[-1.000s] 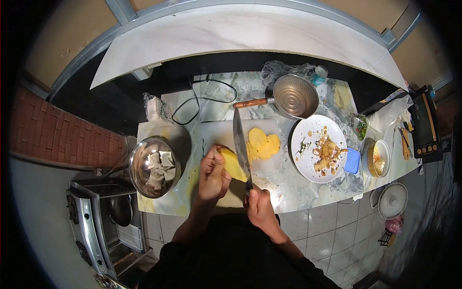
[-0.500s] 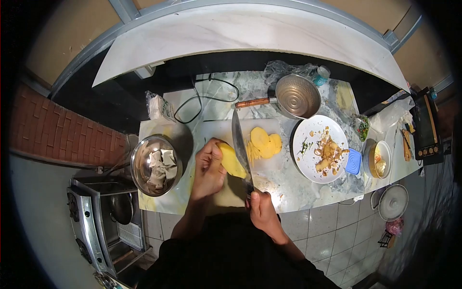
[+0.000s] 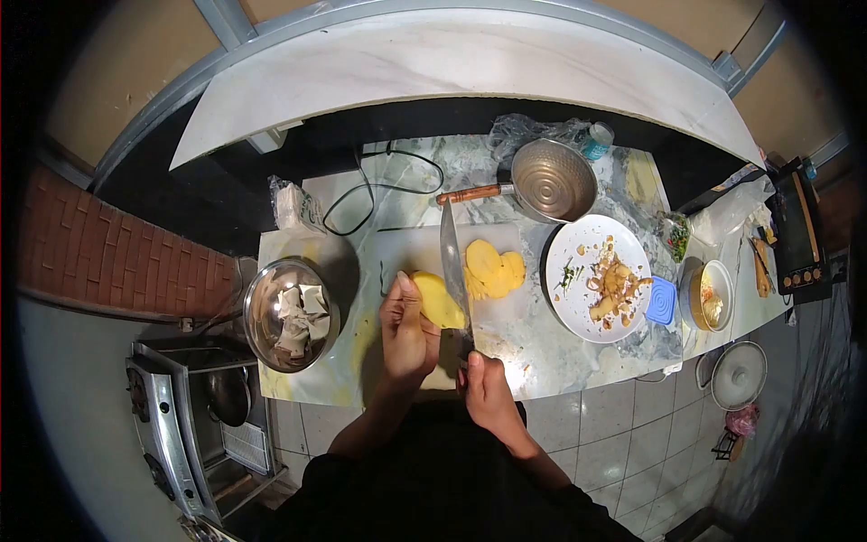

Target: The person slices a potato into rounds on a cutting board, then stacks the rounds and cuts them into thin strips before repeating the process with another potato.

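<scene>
My left hand is closed around a peeled yellow potato, its thumb along the top. My right hand grips the dark handle of a kitchen knife. The long blade points away from me, and its edge side lies right beside the potato. Both are over a pale cutting board on the marble counter. Just right of the blade, several round potato slices overlap in a loose pile.
On the left stands a steel bowl holding white pieces. A white plate carries peelings, with a blue square item at its edge. Behind are a saucepan and a black cable. A gas stove sits lower left.
My left hand and the potato have shifted slightly right, and the fingers now sit differently around it. The knife stays upright in view, with its blade close beside the potato.
</scene>
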`<act>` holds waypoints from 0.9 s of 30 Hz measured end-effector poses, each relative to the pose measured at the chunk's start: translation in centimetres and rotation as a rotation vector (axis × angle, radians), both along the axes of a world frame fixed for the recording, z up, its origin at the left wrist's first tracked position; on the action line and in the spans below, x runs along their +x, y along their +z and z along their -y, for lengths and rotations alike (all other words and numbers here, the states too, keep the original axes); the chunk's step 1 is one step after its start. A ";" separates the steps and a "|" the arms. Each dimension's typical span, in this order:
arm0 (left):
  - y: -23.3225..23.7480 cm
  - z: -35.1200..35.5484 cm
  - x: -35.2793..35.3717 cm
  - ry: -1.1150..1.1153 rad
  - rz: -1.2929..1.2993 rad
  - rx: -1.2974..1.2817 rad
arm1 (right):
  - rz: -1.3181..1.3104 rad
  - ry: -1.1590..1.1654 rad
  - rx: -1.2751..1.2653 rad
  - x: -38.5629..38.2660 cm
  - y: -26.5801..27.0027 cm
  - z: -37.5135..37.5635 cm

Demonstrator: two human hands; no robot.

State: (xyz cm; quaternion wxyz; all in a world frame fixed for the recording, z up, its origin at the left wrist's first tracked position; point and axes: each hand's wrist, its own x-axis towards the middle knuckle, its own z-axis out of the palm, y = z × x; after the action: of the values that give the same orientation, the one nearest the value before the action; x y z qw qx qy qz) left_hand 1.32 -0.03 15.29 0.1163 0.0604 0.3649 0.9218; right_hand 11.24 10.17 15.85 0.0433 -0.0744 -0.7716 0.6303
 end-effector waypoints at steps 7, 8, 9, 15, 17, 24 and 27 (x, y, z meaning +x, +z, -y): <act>-0.3 -1.2 1.0 0.091 0.182 0.041 | 0.086 0.008 -0.124 -1.0 0.3 0.1; -0.3 -1.1 0.8 0.085 0.208 0.070 | 0.015 -0.001 -0.018 -1.0 -0.1 0.2; -0.1 -1.0 0.7 0.083 0.206 0.067 | 0.014 -0.003 -0.020 -0.9 -0.4 0.4; -1.1 -1.8 1.7 0.107 0.198 0.091 | 0.073 -0.044 -0.062 -1.5 0.2 0.1; -1.1 -1.6 1.4 0.064 0.233 0.105 | 0.044 -0.039 -0.104 -2.0 0.1 0.0; -0.3 1.1 -0.6 -0.237 -0.051 -0.402 | 0.093 -0.035 -0.129 -1.6 0.8 -1.4; 1.4 1.3 -1.1 -0.229 -0.102 -0.476 | 0.112 0.005 -0.178 -1.8 0.9 -1.6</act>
State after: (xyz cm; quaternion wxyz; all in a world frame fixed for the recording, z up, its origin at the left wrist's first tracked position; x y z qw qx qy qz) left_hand 0.23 -1.31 16.71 0.2120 0.1185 0.5676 0.7867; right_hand 9.46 11.78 16.79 -0.0084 -0.1114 -0.7138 0.6914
